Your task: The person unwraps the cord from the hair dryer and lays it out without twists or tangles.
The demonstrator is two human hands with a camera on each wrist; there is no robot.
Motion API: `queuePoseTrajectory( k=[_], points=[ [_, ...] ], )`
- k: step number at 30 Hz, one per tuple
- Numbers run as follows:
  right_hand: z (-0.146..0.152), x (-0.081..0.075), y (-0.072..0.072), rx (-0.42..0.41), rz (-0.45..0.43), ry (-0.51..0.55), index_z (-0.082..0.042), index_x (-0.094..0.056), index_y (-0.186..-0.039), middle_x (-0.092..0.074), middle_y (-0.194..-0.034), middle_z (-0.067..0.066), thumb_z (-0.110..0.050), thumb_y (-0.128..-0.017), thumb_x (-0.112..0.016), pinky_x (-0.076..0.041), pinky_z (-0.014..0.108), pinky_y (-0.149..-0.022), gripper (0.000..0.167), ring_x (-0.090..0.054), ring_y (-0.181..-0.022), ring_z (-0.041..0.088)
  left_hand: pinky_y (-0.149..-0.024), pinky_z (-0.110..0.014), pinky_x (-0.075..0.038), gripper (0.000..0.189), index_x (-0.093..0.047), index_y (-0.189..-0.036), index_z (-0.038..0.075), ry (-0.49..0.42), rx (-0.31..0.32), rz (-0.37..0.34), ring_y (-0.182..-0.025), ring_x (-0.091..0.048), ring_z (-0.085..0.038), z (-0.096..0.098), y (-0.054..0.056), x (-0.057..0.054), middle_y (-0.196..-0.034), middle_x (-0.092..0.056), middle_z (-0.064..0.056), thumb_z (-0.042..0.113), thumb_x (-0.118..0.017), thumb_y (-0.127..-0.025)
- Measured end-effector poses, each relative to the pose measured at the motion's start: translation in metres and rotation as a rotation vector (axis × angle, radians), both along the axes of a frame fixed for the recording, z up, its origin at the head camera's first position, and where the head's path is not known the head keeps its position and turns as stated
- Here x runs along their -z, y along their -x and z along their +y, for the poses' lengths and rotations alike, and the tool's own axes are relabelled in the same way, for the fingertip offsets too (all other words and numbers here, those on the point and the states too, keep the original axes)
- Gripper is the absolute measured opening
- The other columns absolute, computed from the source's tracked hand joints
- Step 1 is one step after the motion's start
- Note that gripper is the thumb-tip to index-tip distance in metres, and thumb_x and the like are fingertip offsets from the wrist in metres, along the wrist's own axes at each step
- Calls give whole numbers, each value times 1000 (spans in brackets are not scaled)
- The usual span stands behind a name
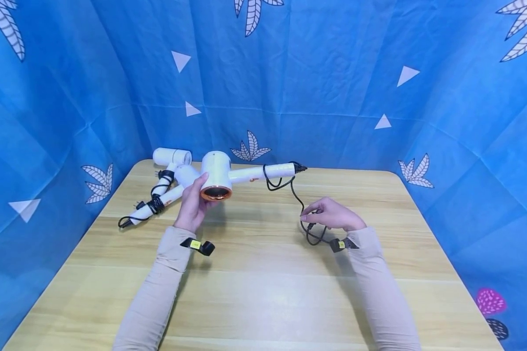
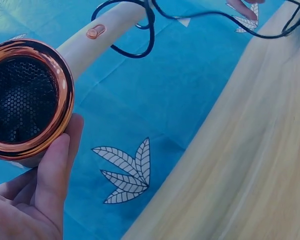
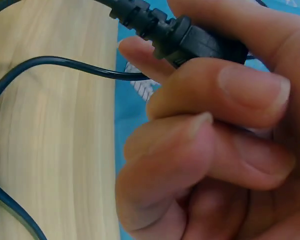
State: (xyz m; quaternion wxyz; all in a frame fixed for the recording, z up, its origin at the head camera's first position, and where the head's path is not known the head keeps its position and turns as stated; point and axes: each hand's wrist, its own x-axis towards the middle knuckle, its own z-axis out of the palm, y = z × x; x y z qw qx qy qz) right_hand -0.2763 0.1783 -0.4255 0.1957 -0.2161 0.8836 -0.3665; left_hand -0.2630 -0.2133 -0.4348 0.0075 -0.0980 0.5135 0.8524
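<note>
A white hair dryer point(image 1: 217, 168) with a copper-coloured ring round its mesh end is held above the table by my left hand point(image 1: 193, 207). The left thumb and fingers grip the round head, and the handle points right. In the left wrist view, the copper ring point(image 2: 66, 95) faces the camera beside the fingers. A black power cord point(image 1: 302, 201) loops round the handle and hangs toward my right hand point(image 1: 334, 214). Curled fingers of that hand hold the black plug point(image 3: 205, 46), seen close up in the right wrist view; its prongs are hidden.
Two more white hair dryers lie at the table's back left: a nearer one point(image 1: 172, 196) and a farther one point(image 1: 164, 156), each with its black cord wound round the handle. A blue patterned curtain point(image 1: 325, 73) encloses the wooden table point(image 1: 263, 282) at the back and sides.
</note>
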Motion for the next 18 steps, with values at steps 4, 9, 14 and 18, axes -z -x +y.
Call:
queuePoseTrajectory(
  k=[4,9,14,18],
  points=[
    [9,2,5,109,-38,0,-5,-75,-119,-77,-98,3,-33,-97,-70,-55,27,-77,36,-66,-85,11,-65,-19,-60,40,-57,-125,14,16,19,29,-81,-73,-8,1,-1,-2,-98,-74,4,44,-65,-99],
    [21,-1,10,286,-125,167,6,-70,-122,-50,-59,-7,-31,-99,-70,-43,21,-51,44,-43,-52,6,-69,-20,-61,43,-54,-130,16,27,47,20,-87,-73,-8,1,-2,-3,-102,-72,4,45,-64,-100],
    [30,-9,9,457,-76,423,11,-69,-118,-59,-61,-8,-29,-101,-68,-51,18,-51,43,-50,-52,2,-69,-19,-61,45,-49,-133,16,37,75,4,-88,-73,-7,0,-2,-2,-104,-71,5,45,-62,-101],
    [33,-14,7,569,-58,693,1,-74,-109,-66,-64,-5,-24,-100,-71,-58,18,-55,27,-57,-54,3,-69,-19,-61,43,-47,-131,15,56,96,24,-86,-73,-8,0,-1,0,-102,-71,5,44,-60,-101]
  ],
)
